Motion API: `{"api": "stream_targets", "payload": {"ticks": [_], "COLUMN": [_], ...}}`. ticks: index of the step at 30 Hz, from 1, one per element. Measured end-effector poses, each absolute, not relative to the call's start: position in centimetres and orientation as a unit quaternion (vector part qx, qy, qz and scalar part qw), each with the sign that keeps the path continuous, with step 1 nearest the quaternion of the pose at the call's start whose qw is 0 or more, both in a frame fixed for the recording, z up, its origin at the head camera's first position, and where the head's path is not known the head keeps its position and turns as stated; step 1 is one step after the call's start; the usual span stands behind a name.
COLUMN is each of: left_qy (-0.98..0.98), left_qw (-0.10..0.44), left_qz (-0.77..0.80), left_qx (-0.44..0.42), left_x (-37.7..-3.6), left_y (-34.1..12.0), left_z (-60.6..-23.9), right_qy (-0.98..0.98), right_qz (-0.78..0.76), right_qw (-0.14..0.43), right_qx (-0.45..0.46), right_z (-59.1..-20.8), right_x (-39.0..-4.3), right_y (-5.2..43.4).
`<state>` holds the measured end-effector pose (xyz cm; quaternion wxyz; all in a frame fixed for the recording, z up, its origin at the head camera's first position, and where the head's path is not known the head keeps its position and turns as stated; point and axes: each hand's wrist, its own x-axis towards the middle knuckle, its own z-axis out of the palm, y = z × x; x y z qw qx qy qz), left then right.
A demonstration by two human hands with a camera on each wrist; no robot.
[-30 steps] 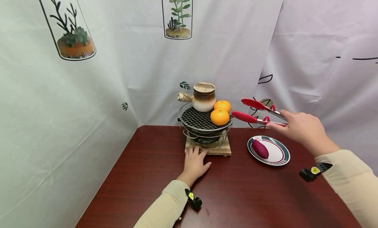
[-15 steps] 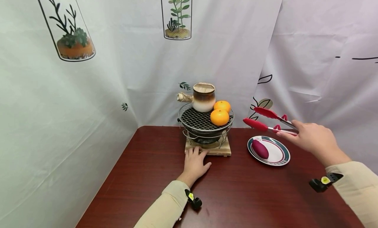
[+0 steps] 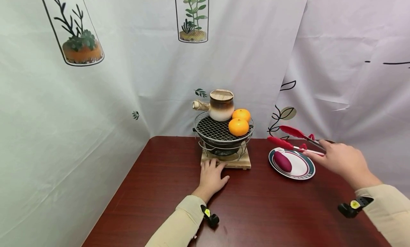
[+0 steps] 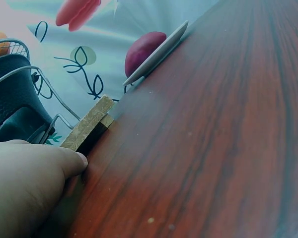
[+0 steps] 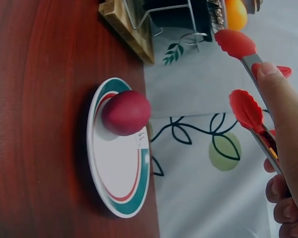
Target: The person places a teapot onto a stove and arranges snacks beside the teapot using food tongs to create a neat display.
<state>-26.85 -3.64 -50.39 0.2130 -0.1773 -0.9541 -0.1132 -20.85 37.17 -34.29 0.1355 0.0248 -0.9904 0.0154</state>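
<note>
My right hand (image 3: 342, 163) grips red-tipped metal tongs (image 3: 282, 143), whose arms are spread with nothing between them. They hover over the back of a white plate (image 3: 301, 166) with a green and red rim. On its left side lies a purple sweet potato (image 3: 282, 162); the right wrist view shows a gap between it and the tongs. My left hand (image 3: 211, 179) rests its fingers at the front edge of a wooden base (image 3: 239, 164) under a small round grill (image 3: 209, 129). In the left wrist view the thumb (image 4: 72, 163) lies beside that base.
Two oranges (image 3: 238, 127) sit on the grill's right side. Behind them stands a brown and white pot (image 3: 221, 111) with a wooden lid, its handle jutting left. White cloth (image 3: 121, 97) hangs behind and left of the dark red table (image 3: 250, 211).
My right hand has carried the tongs rightward and down, from beside the oranges to over the plate. The left hand has stayed at the wooden base.
</note>
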Motion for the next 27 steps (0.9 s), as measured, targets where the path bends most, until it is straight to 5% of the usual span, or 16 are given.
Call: {"api": "stream_targets", "payload": {"ticks": [27], "left_qy": [-0.956], "left_qw": [0.21], "left_qz": [-0.105], "left_qx": [-0.176], "left_x": [-26.9], "left_y": [-3.6], "left_z": [-50.3], "right_qy": [-0.995], "right_qz": [0.03], "right_qw": [0.093], "right_qx": [0.018], "right_z": [-39.2], "right_x": [-20.3], "right_y": [38.1]}}
